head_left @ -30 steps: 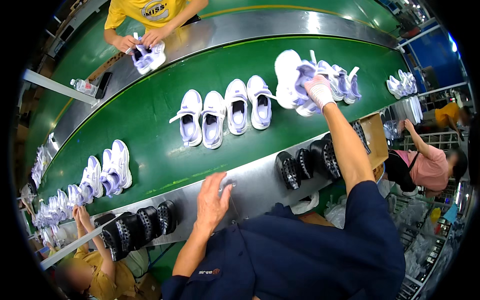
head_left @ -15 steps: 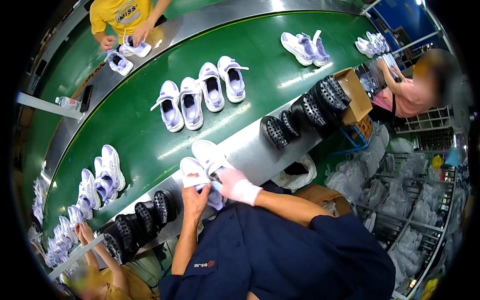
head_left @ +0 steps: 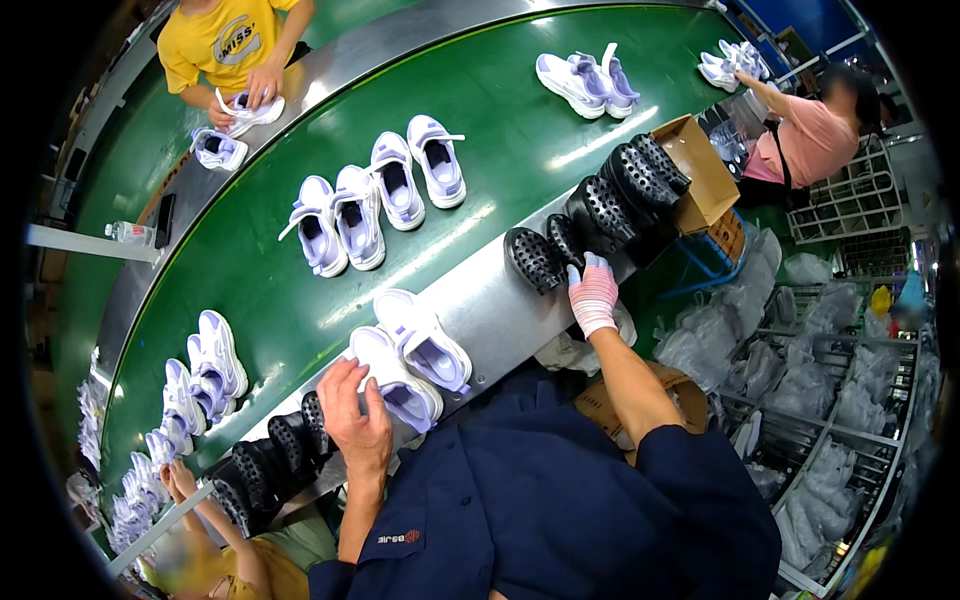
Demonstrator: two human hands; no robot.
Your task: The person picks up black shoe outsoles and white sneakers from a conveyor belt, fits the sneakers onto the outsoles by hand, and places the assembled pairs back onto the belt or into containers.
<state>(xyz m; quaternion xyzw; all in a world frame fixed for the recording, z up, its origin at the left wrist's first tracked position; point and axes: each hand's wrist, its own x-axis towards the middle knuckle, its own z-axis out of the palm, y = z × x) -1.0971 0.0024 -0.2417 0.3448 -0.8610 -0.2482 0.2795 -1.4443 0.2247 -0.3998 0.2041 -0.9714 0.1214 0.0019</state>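
A pair of white-and-lavender sneakers stands on the metal ledge in front of me, a left sneaker (head_left: 392, 378) and a right sneaker (head_left: 422, 340), their openings toward me. Beside the left sneaker is my bare left hand (head_left: 358, 420), fingers apart and holding nothing. My right hand (head_left: 594, 293), in a striped glove, reaches out with extended fingers. Its fingertips are at the near end of a small black studded shoe-shaped form (head_left: 565, 240); whether they touch it I cannot tell. Another black form (head_left: 533, 261) lies just to its left.
More black forms (head_left: 640, 176) line the ledge by a cardboard box (head_left: 700, 165); others (head_left: 288, 440) sit left. Several sneakers (head_left: 360, 218) stand on the green belt (head_left: 480, 130). Three co-workers are around it. Wire racks with plastic bags (head_left: 850, 400) stand at right.
Both hands have let go of the sneakers, which now rest on the ledge. My right hand has moved right to the black forms; my left hand has drawn back slightly to the left.
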